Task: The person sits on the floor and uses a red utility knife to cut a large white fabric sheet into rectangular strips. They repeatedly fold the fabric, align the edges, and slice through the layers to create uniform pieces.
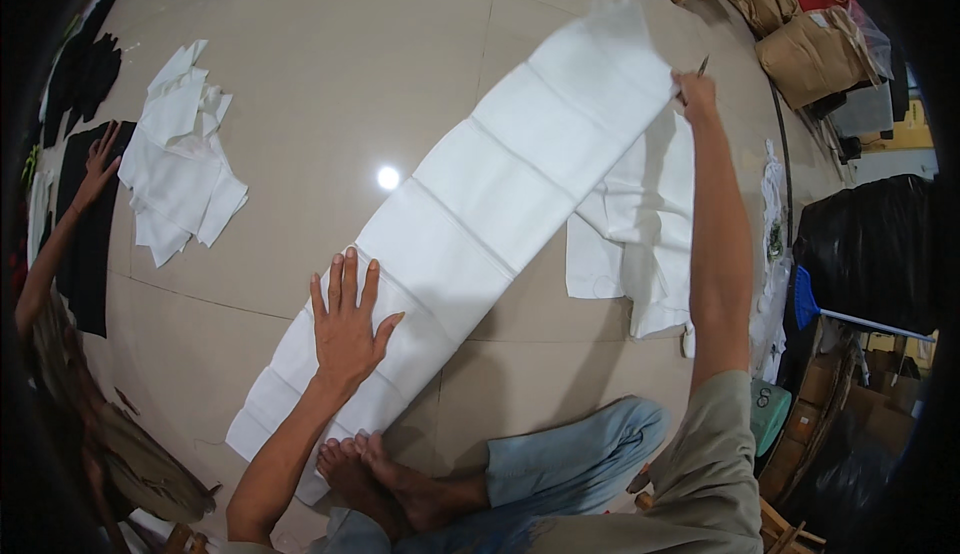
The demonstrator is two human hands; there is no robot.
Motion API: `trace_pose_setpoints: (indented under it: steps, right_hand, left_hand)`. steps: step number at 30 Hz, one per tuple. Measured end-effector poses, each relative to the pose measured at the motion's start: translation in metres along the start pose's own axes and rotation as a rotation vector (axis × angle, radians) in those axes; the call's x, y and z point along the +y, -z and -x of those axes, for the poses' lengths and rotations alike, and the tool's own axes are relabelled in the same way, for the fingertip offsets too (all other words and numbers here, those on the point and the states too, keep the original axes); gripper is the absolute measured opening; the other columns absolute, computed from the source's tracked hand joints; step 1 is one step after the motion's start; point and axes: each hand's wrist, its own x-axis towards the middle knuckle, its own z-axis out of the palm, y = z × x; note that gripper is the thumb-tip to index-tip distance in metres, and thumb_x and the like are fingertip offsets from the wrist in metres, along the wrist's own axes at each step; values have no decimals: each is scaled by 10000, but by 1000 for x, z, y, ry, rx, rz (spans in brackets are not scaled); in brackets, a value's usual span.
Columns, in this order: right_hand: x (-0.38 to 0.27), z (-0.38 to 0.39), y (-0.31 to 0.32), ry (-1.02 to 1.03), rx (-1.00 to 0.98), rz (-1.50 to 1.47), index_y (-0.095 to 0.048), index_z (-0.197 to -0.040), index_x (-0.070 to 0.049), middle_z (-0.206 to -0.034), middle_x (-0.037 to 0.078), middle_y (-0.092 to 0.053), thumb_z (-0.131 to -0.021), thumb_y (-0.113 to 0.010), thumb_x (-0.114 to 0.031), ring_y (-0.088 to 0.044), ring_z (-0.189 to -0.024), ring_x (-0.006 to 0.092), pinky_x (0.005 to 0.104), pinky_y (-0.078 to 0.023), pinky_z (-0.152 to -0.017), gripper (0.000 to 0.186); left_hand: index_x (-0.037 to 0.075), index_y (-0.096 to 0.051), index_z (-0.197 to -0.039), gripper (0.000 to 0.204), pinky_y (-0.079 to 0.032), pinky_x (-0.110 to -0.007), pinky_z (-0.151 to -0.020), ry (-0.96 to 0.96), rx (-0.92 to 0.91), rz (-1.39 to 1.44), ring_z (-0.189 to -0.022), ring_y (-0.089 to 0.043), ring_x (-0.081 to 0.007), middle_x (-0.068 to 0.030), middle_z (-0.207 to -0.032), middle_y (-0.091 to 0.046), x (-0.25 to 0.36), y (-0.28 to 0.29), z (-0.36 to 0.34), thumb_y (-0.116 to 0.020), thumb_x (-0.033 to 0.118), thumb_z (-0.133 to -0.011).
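A long strip of white cloth (480, 204) with several cross creases lies slantwise over the tiled floor, from beside my bare feet to the far right. My left hand (347, 329) rests flat on its nearer part, fingers spread. Out at full reach, my right hand (697, 97) is closed on the strip's right edge near the far end. A thin, dark, pointed tool (703, 66) sticks up from that hand; its kind is unclear. The strip's far tip is blurred. Partly under the right edge lies a rumpled white cloth piece (655, 239).
White cut pieces (180, 154) lie heaped at the left. Beside them, another person's hand (98, 162) touches black cloth (85, 234). Along the right stand a brown paper package (815, 59), a black plastic bag (870, 249) and a blue brush with a long handle (806, 299).
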Motion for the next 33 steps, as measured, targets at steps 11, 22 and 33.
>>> trace_pose_setpoints:
  steps: [11,22,33]
  right_hand:
    - [78,-24,-8,-9,259,61,-642,-848,4,-899,122,-710,-718,-844,-89,-679,-775,248,393,-550,-763,258]
    - [73,-14,-12,49,184,197,-627,-869,-5,-897,144,-699,-800,-789,-190,-668,-821,296,424,-531,-779,255]
    - [45,279,-61,853,-108,204,-637,-1281,3,-1043,181,-696,-953,-738,-208,-663,-870,314,394,-540,-811,403]
  left_hand:
    - [64,-331,-1606,780,-67,-646,-1231,-22,-63,-51,-1578,-142,-396,-226,-1692,-200,-5,-1,-3,-517,540,-1016]
    - [80,-343,-1605,770,-74,-631,-1237,-37,-26,-34,-1577,-160,-377,-204,-1694,-214,-6,0,-2,-512,544,-1015]
    - [105,-305,-1623,754,-141,-647,-1222,-78,69,-53,-1564,-186,-405,-203,-1699,-198,-9,-8,6,-517,507,-1021]
